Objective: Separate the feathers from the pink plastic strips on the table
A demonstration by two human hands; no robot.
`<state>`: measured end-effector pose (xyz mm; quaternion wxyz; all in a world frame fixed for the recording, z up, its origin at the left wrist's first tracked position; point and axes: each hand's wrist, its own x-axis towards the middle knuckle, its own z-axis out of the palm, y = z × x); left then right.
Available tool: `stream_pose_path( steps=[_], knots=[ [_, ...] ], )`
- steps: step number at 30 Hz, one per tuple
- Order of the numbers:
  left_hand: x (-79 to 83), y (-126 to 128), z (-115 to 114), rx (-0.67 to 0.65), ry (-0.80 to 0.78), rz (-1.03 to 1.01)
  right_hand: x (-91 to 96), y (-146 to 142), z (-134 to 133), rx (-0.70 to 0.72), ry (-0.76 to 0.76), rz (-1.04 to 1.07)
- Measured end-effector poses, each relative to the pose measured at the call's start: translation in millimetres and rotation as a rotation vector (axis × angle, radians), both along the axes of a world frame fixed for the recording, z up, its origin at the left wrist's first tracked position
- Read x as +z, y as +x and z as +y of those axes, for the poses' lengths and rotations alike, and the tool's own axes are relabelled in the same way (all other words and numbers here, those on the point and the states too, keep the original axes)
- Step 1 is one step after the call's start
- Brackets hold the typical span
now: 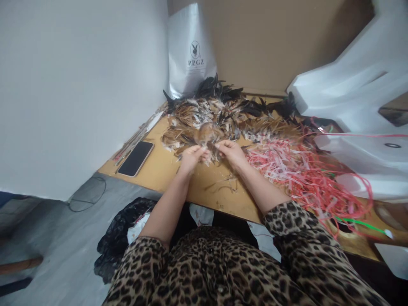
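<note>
A heap of brown, white and black feathers (pixel 219 112) lies across the back of a wooden table (pixel 159 172). My left hand (pixel 191 156) and my right hand (pixel 230 151) are both closed at the heap's near edge, a hand's width apart. Between them they pinch a small blurred tuft of brown feathers (pixel 208 135), each hand gripping one side of it. Both forearms reach over the table's front edge from leopard-print sleeves.
A black phone (pixel 136 158) lies face up at the table's left. Red and pink plastic strips (pixel 299 168) are piled to the right of my hands. White bags (pixel 357 85) stand at the right, and a silver bag (pixel 190 51) against the back wall.
</note>
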<state>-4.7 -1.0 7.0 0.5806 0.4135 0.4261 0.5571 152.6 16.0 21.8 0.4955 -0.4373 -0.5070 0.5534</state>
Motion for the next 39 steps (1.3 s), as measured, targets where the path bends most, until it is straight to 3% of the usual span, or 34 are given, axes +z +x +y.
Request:
stream_pose_path(
  steps=[2, 5, 11, 15, 23, 33, 36, 39],
  knots=[
    [3.0, -5, 3, 0.156, 0.019, -0.119, -3.6, 0, 2, -0.053, 0.068, -0.081],
    [5.3, -10, 7, 0.241, 0.007, -0.206, -8.9, -2, 2, -0.053, 0.198, -0.314],
    [4.2, -10, 6, 0.228, 0.019, -0.213, -7.4, 0, -2, -0.013, 0.527, -0.809],
    [4.5, -9, 5, 0.209, 0.018, -0.205, -1.0, 4, -4, -0.024, 0.582, -0.996],
    [0.5, -7, 6, 0.177, 0.026, -0.190, 4.8, -16, -15, 0.101, 0.697, -1.538],
    [0.5, -7, 6, 0.191, 0.010, -0.199, 8.5, -26, -3, 0.195, 0.645, -1.617],
    [1.7, -8, 6, 0.197, -0.007, -0.240, 8.6, -17, 1, 0.120, 0.545, -1.465],
    [1.5, -8, 7, 0.194, -0.033, -0.280, 4.0, -6, 9, 0.067, 0.430, -1.091]
  ],
)
